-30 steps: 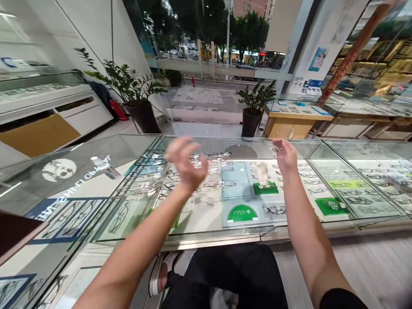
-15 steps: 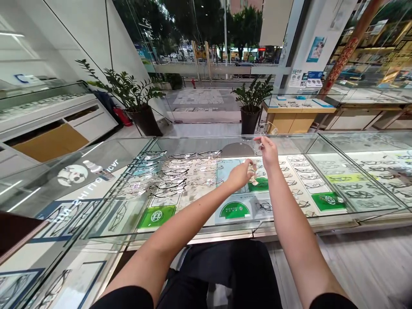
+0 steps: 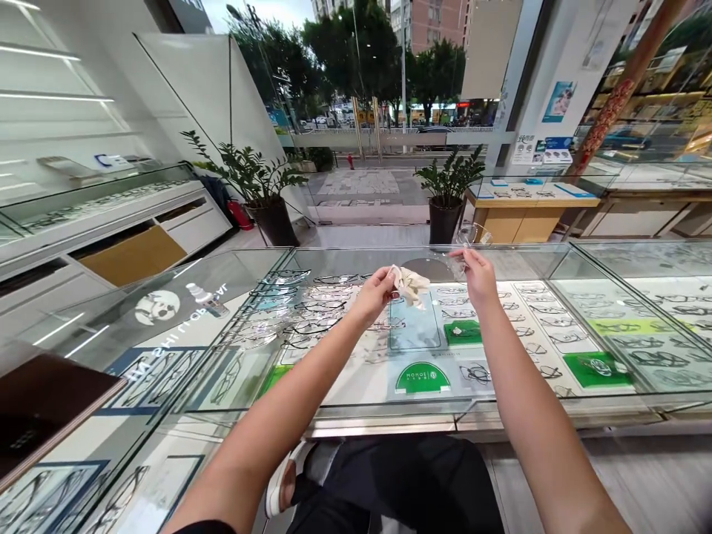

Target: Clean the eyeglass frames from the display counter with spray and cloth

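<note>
My left hand pinches a crumpled cream cloth, which hangs out to the right of the fingers above the glass counter. Over the same counter, my right hand holds a pair of eyeglasses between thumb and fingertips. The glasses are thin and clear, tilted up, and partly lost against the background; a small pale tag seems to hang at their right. Cloth and glasses are apart. Below both hands, rows of eyeglass frames lie in and on the counter.
The glass display counter spans the front, with a green half-round sign inside. A dark brown box-like object sits at left. Two potted plants and a wooden display stand are beyond the counter.
My left hand has moved left with the cloth, away from the glasses. My right hand still holds the glasses. The camera view has tilted up and shifted left.
</note>
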`<state>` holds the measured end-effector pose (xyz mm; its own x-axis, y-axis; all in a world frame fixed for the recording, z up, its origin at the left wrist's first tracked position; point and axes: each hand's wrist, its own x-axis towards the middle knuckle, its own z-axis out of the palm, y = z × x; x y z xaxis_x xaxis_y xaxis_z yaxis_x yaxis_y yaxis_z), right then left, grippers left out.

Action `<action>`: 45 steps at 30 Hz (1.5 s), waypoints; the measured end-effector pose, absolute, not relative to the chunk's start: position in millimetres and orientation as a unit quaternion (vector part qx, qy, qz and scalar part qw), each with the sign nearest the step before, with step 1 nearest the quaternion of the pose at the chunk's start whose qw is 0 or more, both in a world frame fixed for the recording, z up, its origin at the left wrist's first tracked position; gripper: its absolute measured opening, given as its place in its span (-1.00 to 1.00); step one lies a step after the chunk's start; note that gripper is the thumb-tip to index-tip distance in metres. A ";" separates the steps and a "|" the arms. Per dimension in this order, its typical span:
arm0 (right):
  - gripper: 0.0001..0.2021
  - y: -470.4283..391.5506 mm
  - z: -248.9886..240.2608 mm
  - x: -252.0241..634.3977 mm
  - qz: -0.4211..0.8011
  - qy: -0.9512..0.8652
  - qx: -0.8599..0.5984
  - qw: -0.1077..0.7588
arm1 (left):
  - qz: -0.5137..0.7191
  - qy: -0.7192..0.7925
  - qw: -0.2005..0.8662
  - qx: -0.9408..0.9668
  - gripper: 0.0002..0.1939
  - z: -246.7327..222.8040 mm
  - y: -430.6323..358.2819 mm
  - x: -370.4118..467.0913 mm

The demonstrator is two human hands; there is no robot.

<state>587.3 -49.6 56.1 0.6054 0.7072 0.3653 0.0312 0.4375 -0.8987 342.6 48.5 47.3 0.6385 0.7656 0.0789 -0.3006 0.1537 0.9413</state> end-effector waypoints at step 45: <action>-0.72 -28.5 52.8 442.7 0.392 -0.526 -0.467 0.593 | 0.407 0.143 0.751 0.500 -0.11 65.0 68.3 286.6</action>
